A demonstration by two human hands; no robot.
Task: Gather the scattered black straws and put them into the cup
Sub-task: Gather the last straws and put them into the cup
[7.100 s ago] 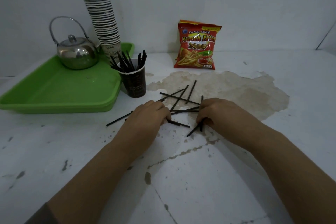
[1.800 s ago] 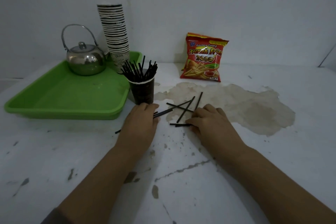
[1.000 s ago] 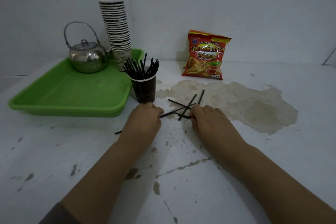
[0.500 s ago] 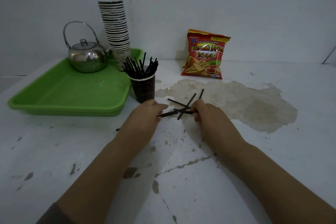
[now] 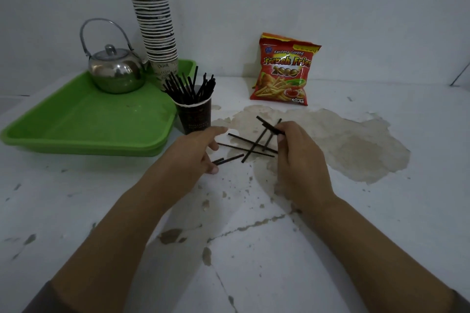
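- Head view: the right hand (image 5: 300, 160) pinches a black straw (image 5: 269, 125) between thumb and fingertips, lifted just off the table (image 5: 254, 249), its long axis running up and to the left, toward the cup.
- The left hand (image 5: 195, 152) hovers half-open with fingers spread and grips nothing that I can see; two short straw ends (image 5: 229, 159) poke out just beside its thumb.
- Between the hands, the loose straws (image 5: 250, 145) lie crossed on the table over the brown stain (image 5: 343, 145), most slanting from lower left to upper right, one pair lying nearly flat across.
- The cup (image 5: 195, 117) stands just beyond the left hand, touching or nearly touching the green tray (image 5: 84, 124), already bristling with upright straws.
- My read: the cup lies up and to the left of the held straw, nearer the left hand, so the right must carry across the pile.
- Writing: the red snack bag (image 5: 283, 71) reads "Kentang Goreng" and "French Fries 2000"; small print on the stacked cups (image 5: 156, 30) is too blurred to read. A steel kettle (image 5: 114, 71) sits on the tray.
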